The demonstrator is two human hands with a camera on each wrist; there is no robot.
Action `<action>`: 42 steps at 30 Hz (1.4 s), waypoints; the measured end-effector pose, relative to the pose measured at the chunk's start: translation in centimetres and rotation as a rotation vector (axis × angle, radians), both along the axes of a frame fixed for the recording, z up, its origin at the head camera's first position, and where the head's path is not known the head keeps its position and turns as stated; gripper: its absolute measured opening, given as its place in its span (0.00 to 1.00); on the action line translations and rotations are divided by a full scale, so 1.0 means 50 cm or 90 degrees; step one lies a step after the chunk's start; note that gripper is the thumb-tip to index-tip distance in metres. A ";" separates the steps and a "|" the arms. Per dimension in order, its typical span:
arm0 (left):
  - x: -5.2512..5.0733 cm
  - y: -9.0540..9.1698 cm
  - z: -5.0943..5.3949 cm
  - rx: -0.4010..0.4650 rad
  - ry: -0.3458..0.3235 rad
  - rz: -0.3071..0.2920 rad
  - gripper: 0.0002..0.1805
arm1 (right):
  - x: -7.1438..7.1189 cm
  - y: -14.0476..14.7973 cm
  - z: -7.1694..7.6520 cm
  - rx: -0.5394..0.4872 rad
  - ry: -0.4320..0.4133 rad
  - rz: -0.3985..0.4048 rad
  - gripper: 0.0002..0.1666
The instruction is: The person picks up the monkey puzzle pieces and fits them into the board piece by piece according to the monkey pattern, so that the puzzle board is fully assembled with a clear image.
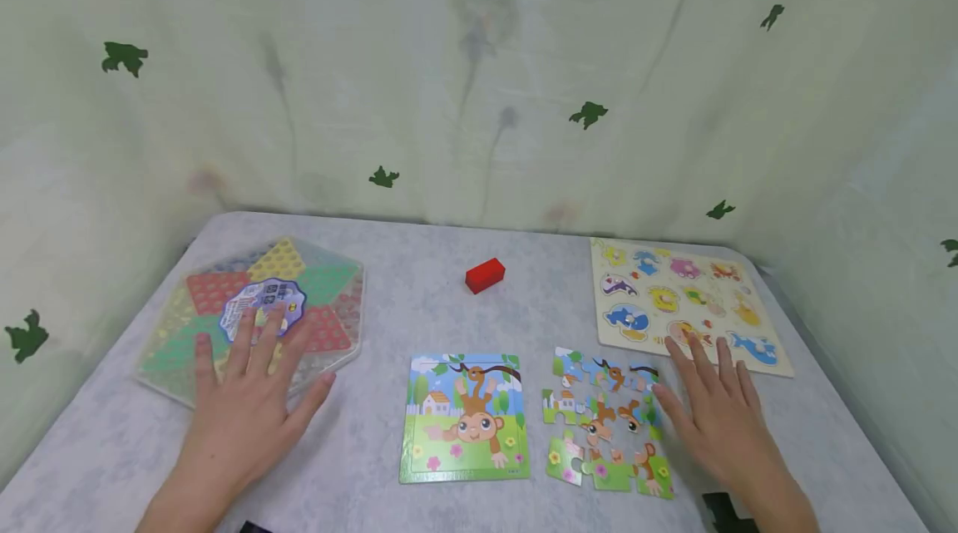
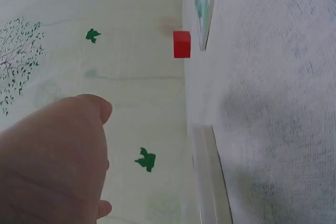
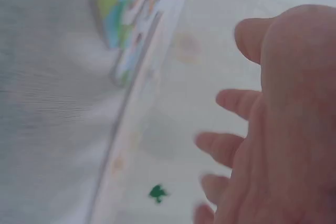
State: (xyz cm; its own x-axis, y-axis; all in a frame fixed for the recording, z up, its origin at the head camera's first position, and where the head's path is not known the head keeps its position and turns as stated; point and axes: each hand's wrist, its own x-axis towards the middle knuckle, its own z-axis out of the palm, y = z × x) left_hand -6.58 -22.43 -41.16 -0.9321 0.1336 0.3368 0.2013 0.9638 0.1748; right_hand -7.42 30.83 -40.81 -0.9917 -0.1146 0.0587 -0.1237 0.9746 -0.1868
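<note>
Head view: two bare hands, the left hand (image 1: 243,417) and the right hand (image 1: 722,433), over one pale grey mottled table (image 1: 419,300);
Left hand: one; fingers fanned wide and nearly straight, thumb out to the side; it grips nothing and hangs over the near part of one flat hexagonal clear plastic box (image 1: 329,283);
Hexagonal box: one, at the table's left; red, green and yellow dotted triangles show on it, with one scalloped purple-and-white label (image 1: 250,300) that the fingertips partly cover;
Right hand: one; fingers spread and slightly bent, nothing held; its fingertips are over the near edge of one cream rectangular animal-picture board (image 1: 662,298), its thumb beside the loose pieces;
Animal board: one, at the table's far right; its pictures number over ten, some hidden by fingers;
Loose pieces: apparently nine colourful flat jigsaw pieces (image 1: 597,431), in three rows of three with gaps between; those near the thumb are harder to tell apart;
Monkey picture: one square green-and-blue monkey picture board (image 1: 465,421), just left of the pieces, between the two hands;
Red block: one small red rectangular block (image 1: 485,276), beyond the monkey picture, well apart from both hands;
Backdrop: one pale green fabric curtain (image 1: 419,59) behind the table; nine dark green bird shapes (image 1: 589,115) show on it, two cut by the frame edge
</note>
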 end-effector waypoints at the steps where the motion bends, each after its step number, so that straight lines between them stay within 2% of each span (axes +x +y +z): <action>1: -0.001 0.003 0.002 0.006 0.000 -0.011 0.39 | -0.005 -0.005 0.008 -0.003 0.009 0.021 0.44; 7: -0.004 0.032 0.000 0.022 -0.012 -0.080 0.35 | -0.048 -0.056 0.049 -0.017 0.027 0.149 0.35; 11: 0.004 0.066 -0.019 0.047 -0.026 -0.136 0.35 | -0.079 -0.093 0.048 -0.010 0.029 0.239 0.30; 14: 0.013 0.094 -0.035 0.065 -0.043 -0.174 0.35 | -0.105 -0.121 0.039 -0.011 -0.005 0.283 0.28; 18: 0.016 0.123 -0.052 0.069 -0.054 -0.225 0.36 | -0.130 -0.149 0.029 0.003 -0.062 0.286 0.26; 22: 0.010 0.134 -0.071 0.075 -0.056 -0.271 0.37 | -0.135 -0.160 0.019 0.012 -0.089 0.273 0.23; 28: -0.004 0.130 -0.092 0.093 -0.035 -0.319 0.39 | -0.138 -0.150 0.014 0.017 -0.041 0.289 0.23; 32: -0.009 0.129 -0.096 0.075 -0.038 -0.328 0.41 | -0.139 -0.143 0.010 0.016 -0.026 0.284 0.23; 36: -0.005 0.127 -0.097 0.071 -0.046 -0.322 0.41 | -0.141 -0.144 0.004 0.003 -0.031 0.282 0.23; 42: -0.001 0.125 -0.098 0.051 -0.035 -0.321 0.41 | -0.139 -0.154 0.006 -0.020 -0.020 0.272 0.22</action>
